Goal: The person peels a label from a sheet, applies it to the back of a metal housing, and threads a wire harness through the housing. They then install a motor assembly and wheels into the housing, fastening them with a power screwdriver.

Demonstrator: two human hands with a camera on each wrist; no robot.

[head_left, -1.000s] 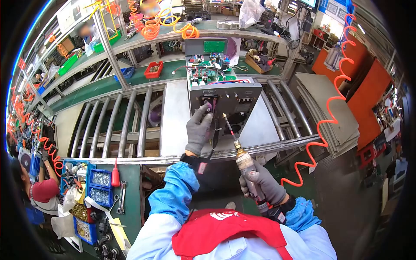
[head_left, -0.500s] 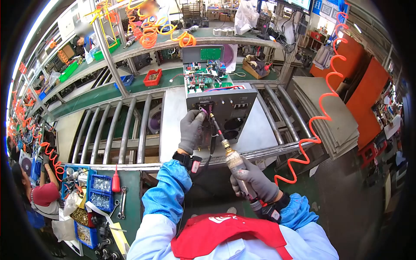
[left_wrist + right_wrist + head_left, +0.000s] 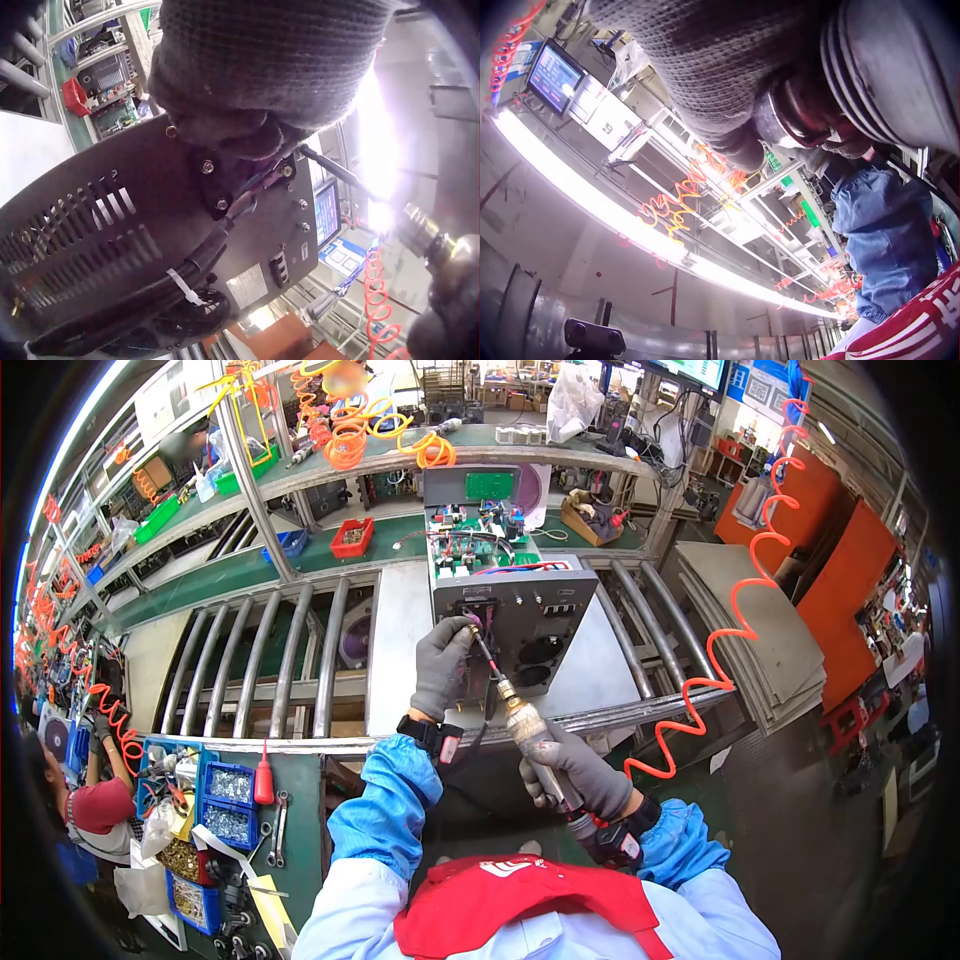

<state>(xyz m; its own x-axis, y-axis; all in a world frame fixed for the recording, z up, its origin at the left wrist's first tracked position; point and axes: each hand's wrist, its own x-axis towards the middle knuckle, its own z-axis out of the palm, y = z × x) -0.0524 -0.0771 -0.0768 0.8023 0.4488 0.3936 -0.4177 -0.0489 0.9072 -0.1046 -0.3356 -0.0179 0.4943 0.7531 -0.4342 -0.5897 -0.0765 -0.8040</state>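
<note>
The gloved left hand has its curled fingertips against the dark panel of an upright metal unit; what they pinch is hidden. Beside those fingertips is the tip of a long driver bit. The gloved right hand grips the power driver, which points up and left toward the panel. In the left wrist view, the left hand covers part of the panel, near screws and a black cable bundle. Close to its fingers is the bit.
Steel rollers flank the pale board under the unit. At lower left are blue screw bins, a red bottle and wrenches. An orange coiled hose hangs at right. Another person is at far left.
The right hand has moved the driver left and its bit tip to beside the left fingertips. The left hand has shifted slightly left and stays at the panel.
</note>
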